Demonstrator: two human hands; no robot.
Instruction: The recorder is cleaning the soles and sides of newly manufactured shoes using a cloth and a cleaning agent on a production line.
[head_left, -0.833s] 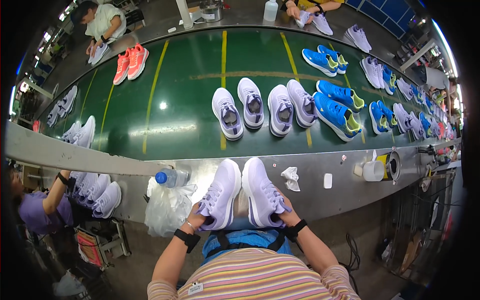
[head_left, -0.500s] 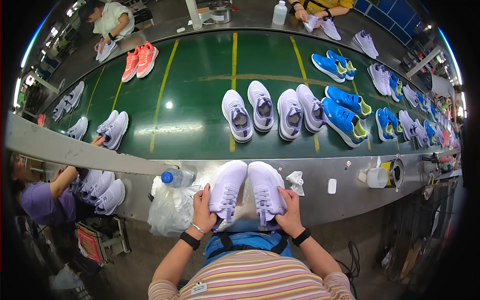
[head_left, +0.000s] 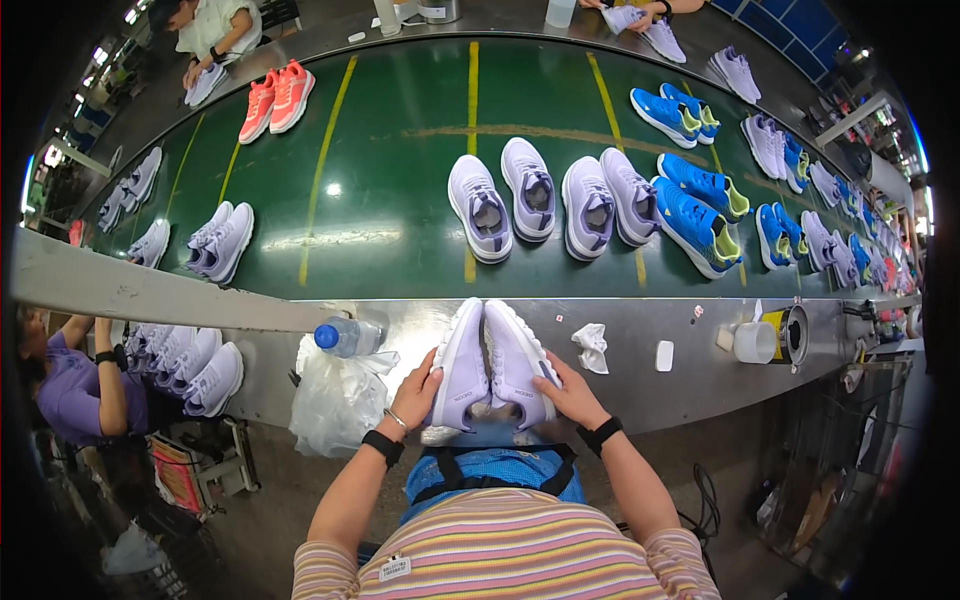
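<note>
My left hand (head_left: 414, 391) grips a lavender sneaker (head_left: 461, 375) with a white sole, thumb on its outer side near the heel. In my right hand (head_left: 574, 393) is the matching lavender sneaker (head_left: 517, 370), held the same way. Both shoes are tipped toward each other, soles facing inward and nearly touching along the middle, toes pointing at the belt. They are over the near edge of the metal table (head_left: 640, 410). Laces are turned out of sight. Beyond them, two pairs of lavender sneakers (head_left: 480, 209) stand on the green belt (head_left: 390, 200).
Left of my hands lie a clear plastic bag (head_left: 330, 415) and a blue-capped bottle (head_left: 350, 336). To the right are crumpled tissue (head_left: 592, 348), a white block (head_left: 664, 355) and a white cup (head_left: 754, 342). Blue sneakers (head_left: 695, 225) and coral sneakers (head_left: 277, 100) sit on the belt. Co-workers handle shoes nearby.
Both held sneakers have been rolled from laces-up onto their sides, bringing the soles together. The person at left has withdrawn a hand from the pair on the belt.
</note>
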